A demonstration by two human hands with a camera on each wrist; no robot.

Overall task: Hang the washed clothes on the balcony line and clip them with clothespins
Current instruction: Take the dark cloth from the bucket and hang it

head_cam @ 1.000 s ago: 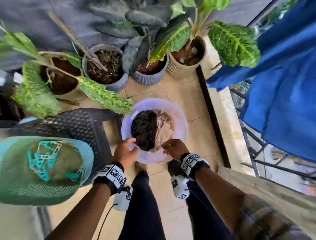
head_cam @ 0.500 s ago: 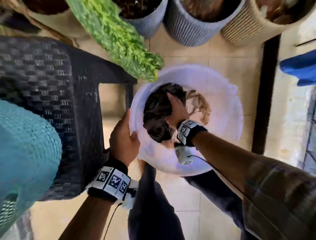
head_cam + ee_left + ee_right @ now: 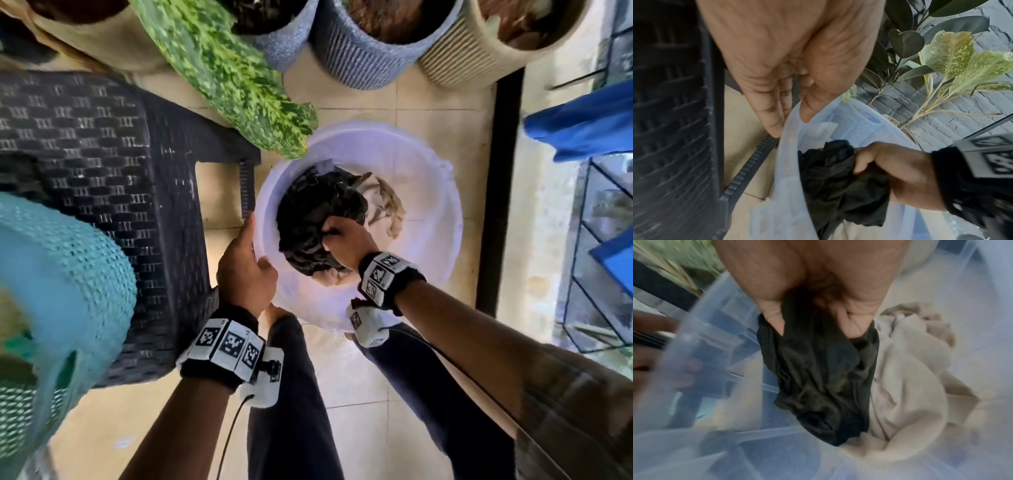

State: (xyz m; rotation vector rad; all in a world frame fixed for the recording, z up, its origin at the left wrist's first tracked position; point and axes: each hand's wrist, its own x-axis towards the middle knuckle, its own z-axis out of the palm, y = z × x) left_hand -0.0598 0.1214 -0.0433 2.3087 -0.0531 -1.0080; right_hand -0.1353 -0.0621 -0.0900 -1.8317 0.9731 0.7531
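A translucent white basin (image 3: 435,274) stands on the tiled floor between my feet. In it lie a crumpled dark garment (image 3: 315,212) and a beige garment (image 3: 387,209) to its right. My right hand (image 3: 337,233) reaches into the basin, and its curled fingers grip a bunch of the dark garment (image 3: 818,369). The beige garment (image 3: 910,369) lies loose beside it. My left hand (image 3: 253,246) holds the basin's left rim (image 3: 789,154), thumb inside and fingers outside.
A dark wicker stool (image 3: 102,164) stands just left of the basin, with a teal mesh basket (image 3: 61,274) on it. Several plant pots (image 3: 370,51) and a big speckled leaf (image 3: 233,78) crowd the far side. Blue cloth (image 3: 582,126) hangs by the railing (image 3: 599,274) at right.
My head has dropped closer to the basin. The right hand went from the near rim into the basin and closed round the dark garment. The left hand stays on the rim.
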